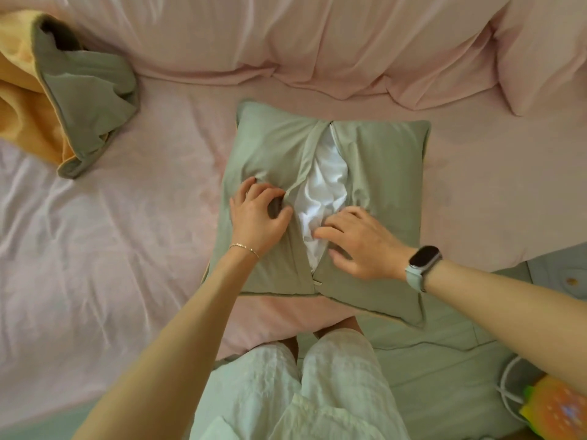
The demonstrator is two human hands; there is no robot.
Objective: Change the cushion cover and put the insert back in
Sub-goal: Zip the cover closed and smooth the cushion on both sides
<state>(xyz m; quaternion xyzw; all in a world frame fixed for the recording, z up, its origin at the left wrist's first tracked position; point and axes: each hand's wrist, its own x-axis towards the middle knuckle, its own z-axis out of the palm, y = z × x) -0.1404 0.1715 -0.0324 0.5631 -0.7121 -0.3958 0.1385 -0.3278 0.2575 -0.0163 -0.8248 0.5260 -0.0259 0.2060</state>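
Lying flat on the pink bed sheet [143, 233], near its front edge: one sage-green cushion cover [381, 160] with the white insert [327, 185] already inside and showing through one open zip slit. Slit running away from the body, from the zip pull [317, 282] at the near end to the closed far end, so its long axis lying roughly in line with the view. Flanking that slit, two hands, one on each side. Left hand [257, 214] pinching a fold of cover fabric just beside the left lip, fingers curled on the cloth. Right hand [362, 242] resting on the right lip with fingers spread and fairly straight, fingertips touching the exposed insert, gripping nothing as far as visible. Zip pull lying just nearer the body than both hands, closest to the right hand; judged to be the next item needed, drawn away from the body once the lips are brought together. Lying well apart at the far left: one crumpled green-and-yellow cover [79, 100], presumably the removed one. Counted: two covers, one insert, one zip pull.
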